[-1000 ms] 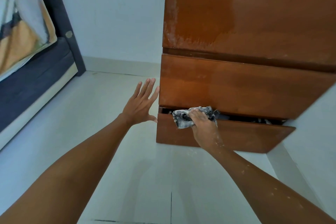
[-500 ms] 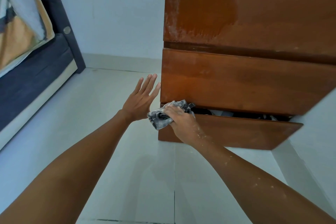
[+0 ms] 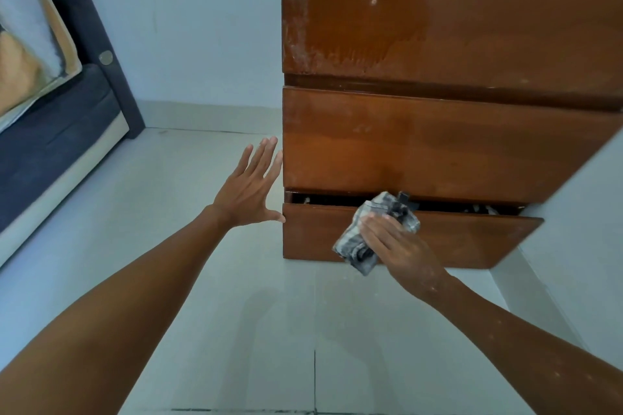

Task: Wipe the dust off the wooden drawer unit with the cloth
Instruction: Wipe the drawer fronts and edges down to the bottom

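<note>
While the right hand (image 3: pixel 401 251) grips the cloth (image 3: pixel 374 236), the flat-fingered left hand (image 3: pixel 251 189) blocks nothing beside the bed (image 3: pixel 50 131).

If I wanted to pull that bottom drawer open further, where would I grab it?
Probably by the top edge of the bottom drawer, reaching from above with fingers hooked into the dark gap. Its front is flat with no visible handle, and it already stands ajar. The stretch right of the cloth and right hand is free.
</note>
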